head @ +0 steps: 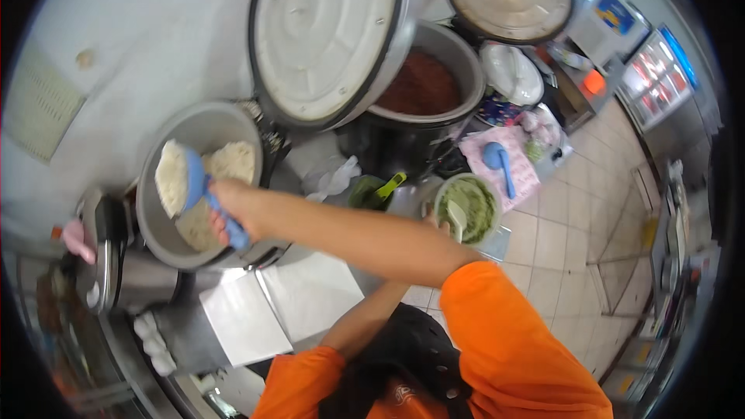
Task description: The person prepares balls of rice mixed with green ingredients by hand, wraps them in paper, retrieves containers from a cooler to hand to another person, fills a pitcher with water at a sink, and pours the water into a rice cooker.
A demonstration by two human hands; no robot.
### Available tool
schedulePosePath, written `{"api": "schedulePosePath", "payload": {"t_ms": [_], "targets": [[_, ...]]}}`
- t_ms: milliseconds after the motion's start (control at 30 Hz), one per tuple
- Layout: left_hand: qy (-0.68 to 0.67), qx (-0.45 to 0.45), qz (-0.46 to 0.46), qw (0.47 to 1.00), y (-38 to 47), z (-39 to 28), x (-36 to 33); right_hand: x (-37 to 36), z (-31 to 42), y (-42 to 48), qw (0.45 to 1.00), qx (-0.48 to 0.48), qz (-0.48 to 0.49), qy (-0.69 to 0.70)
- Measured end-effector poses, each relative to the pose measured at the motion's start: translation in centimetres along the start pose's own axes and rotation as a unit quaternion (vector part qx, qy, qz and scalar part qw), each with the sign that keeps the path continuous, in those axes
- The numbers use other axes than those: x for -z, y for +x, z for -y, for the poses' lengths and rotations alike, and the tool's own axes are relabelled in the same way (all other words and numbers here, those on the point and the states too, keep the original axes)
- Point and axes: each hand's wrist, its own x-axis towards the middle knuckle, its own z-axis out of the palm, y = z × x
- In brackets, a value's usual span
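My right hand [236,209] grips the handle of a blue plastic scoop [197,177], heaped with white, rice-like grains, over a large open cooker pot [157,238]. More pale grains [233,163] lie inside that pot. Under my outstretched right arm, my left arm crosses the other way, and my left hand [433,222], partly hidden, holds the side of a round tub [497,209]. Green, mashed-looking food [474,203] fills much of the tub, with a pale spoon [457,220] resting in it.
A raised lid [326,29] stands beside a pot of reddish-brown food [422,84]. Nearby are a green container with a lime-green spoon [391,185], a plastic bag [340,177] and another blue scoop [495,156] on a pink cloth [474,148]. White sheets [247,317] lie on the counter near my body.
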Motion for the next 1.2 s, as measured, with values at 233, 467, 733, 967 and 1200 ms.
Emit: {"api": "schedulePosePath", "payload": {"t_ms": [233,467,733,967,1200], "targets": [[-0.014,-0.066,-0.017,0.998,-12.9,3.6,9.4,2.1,0.6,-5.3,0.995,-0.067,0.005,-0.071],[-0.310,0.030,-0.229,0.922,-22.8,7.2,17.5,4.3,-1.3,-9.4,0.969,-0.077,-0.063,-0.226],[-0.342,0.008,-0.334,0.878,-26.6,9.8,23.1,4.0,-8.8,-10.1,0.452,0.258,-0.182,-0.834],[-0.358,0.034,-0.269,0.894,-26.4,13.8,25.0,-2.4,-2.9,-8.4,0.630,0.287,-0.183,-0.698],[-0.097,-0.069,-0.192,0.974,-17.3,13.8,22.8,-3.4,6.9,7.7,0.554,0.177,-0.238,-0.778]]}}
